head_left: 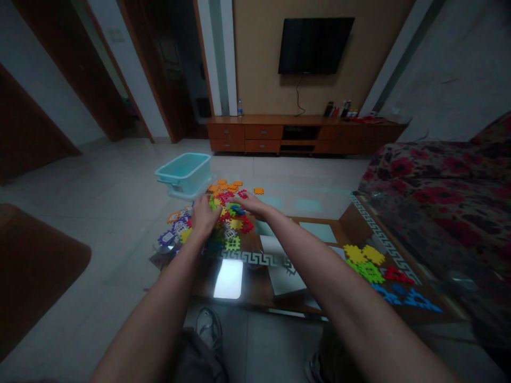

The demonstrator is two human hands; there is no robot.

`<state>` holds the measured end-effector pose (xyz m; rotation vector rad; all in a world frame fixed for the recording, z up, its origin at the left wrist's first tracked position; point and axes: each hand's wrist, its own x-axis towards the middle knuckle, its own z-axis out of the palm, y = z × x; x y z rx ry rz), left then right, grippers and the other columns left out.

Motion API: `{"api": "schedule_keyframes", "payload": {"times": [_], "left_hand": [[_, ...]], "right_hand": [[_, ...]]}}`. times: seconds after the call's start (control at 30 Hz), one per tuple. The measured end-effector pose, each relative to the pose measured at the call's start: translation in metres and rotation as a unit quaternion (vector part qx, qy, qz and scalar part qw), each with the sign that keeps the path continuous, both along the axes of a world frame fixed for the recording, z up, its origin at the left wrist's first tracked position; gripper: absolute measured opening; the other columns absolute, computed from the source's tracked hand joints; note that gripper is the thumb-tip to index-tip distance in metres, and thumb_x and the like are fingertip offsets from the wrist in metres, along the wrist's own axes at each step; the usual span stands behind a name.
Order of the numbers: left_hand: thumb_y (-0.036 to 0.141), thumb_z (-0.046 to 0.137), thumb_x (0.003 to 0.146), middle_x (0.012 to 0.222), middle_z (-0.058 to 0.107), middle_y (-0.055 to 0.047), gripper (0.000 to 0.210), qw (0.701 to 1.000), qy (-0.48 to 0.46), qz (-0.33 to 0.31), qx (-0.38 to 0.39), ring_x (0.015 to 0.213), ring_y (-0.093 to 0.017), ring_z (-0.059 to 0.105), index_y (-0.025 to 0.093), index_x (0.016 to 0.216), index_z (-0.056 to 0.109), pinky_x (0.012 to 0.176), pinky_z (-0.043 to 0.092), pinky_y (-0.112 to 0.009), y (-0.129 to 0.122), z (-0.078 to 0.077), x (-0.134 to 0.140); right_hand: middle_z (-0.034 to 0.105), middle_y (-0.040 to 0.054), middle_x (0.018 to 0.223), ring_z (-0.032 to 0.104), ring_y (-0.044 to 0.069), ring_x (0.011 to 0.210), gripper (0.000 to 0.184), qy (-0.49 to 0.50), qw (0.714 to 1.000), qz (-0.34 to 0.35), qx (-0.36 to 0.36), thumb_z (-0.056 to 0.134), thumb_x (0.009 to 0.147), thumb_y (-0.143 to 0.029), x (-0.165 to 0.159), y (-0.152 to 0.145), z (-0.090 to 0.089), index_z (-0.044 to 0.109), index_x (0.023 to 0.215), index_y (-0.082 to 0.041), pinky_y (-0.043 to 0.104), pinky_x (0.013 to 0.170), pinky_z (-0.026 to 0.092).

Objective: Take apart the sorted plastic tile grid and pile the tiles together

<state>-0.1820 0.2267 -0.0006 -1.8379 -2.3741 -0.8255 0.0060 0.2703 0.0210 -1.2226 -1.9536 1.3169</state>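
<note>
A heap of interlocking plastic tiles (236, 224) in red, yellow, green, purple and orange lies on the glass table's left part. My left hand (203, 215) is at the heap's left side, thumb apart from the fingers, with its fingertips among the tiles. From the right, my right hand (252, 205) reaches over the heap with its fingers stretched out. Just below those fingers is a blue tile (237, 209); contact with it is too blurred to make out. Orange tiles (223, 186) lie at the heap's far edge, and purple tiles (166, 238) at its left.
A light-blue plastic tub (186, 175) stands beyond the heap at the left. On the table's right end lie sorted yellow tiles (364, 254), green tiles (369, 271), red tiles (397, 274) and blue tiles (419, 300). A flowered sofa (403, 165) borders the right side.
</note>
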Motion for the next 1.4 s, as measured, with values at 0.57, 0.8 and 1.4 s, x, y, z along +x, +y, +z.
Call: {"api": "schedule_keyframes", "payload": {"times": [0.57,0.8,1.4], "left_hand": [[0.050,0.058,0.084,0.137,0.047,-0.014,0.060,0.878,0.070,-0.470,-0.059,0.124,-0.030,0.047,0.019,0.135,0.048,0.105,0.041,-0.043,-0.053,-0.004,0.156],[0.075,0.053,0.078,0.155,0.032,-0.011,0.085,0.769,0.092,-0.629,-0.074,0.143,-0.042,0.024,0.035,0.150,0.029,0.110,0.026,-0.063,-0.140,-0.042,0.271],[0.049,0.054,0.091,0.119,0.053,-0.012,0.057,0.840,0.065,-0.533,-0.072,0.109,-0.028,0.050,0.017,0.135,0.039,0.093,0.046,-0.041,-0.120,-0.062,0.281]], "right_hand": [[0.057,0.0184,0.132,0.055,0.036,0.121,0.074,-0.428,0.899,-0.013,0.091,0.073,0.067,-0.049,0.350,-0.103,-0.012,0.060,0.133,-0.018,0.045,0.104,0.042],[0.023,0.0095,0.161,0.016,0.048,0.144,0.078,-0.470,0.873,-0.063,0.112,0.055,0.079,-0.073,0.351,-0.169,-0.055,0.037,0.148,-0.043,0.075,0.103,0.022],[0.051,0.0112,0.121,0.046,0.033,0.116,0.056,-0.412,0.864,-0.157,0.243,0.061,0.081,-0.062,0.324,-0.145,-0.081,0.060,0.127,-0.031,0.048,0.095,0.036]]}}
